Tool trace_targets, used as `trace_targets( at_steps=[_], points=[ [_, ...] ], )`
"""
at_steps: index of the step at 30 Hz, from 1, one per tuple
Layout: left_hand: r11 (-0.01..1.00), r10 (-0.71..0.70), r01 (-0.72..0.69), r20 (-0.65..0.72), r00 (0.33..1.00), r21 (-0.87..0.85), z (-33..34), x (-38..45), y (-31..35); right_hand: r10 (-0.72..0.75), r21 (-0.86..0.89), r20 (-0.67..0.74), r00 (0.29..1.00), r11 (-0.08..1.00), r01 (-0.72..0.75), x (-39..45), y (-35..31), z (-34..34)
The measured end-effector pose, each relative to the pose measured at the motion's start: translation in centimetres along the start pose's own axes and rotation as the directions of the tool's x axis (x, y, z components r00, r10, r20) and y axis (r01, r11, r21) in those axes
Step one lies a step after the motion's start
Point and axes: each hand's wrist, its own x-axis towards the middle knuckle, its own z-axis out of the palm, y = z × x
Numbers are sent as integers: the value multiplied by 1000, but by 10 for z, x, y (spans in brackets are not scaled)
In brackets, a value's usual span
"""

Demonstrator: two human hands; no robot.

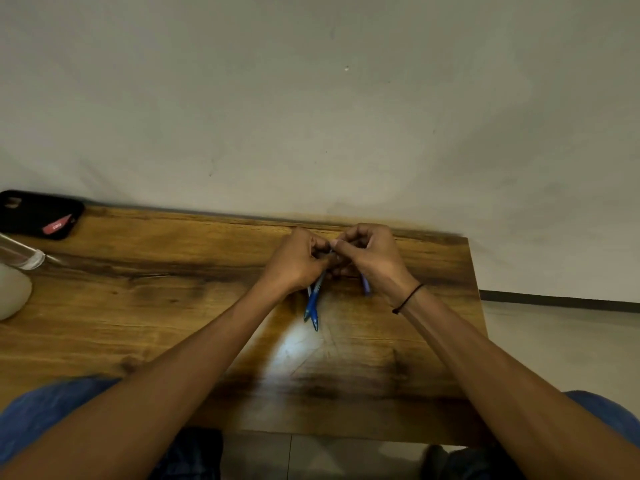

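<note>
In the head view my left hand (298,261) has its fingers curled round two blue pens (313,306), whose long axis slants back toward me above the counter (173,306). My right hand (372,258) pinches at their far ends and holds a single pen (365,287). The counter's far edge is just past my knuckles, with open room nearer me.

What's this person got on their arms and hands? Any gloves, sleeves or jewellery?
No gloves and no sleeves in view: the left hand and right hand are bare, as are both forearms. The only thing worn is a thin black band round the right wrist. No ring or watch shows.
</note>
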Motion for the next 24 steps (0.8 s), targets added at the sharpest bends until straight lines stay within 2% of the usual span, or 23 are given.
trace_targets(
  at_steps=[13, 24],
  points=[
    [1000, -15, 15, -11, 1000, -14, -1, -6, 9, -33, 35, 16, 999, 999, 33, 3, -1, -4],
    [983, -12, 13, 10, 1000, -182, 4, -7, -1, -39, 13, 4, 999, 999, 39, 2, -5, -6]
  ],
)
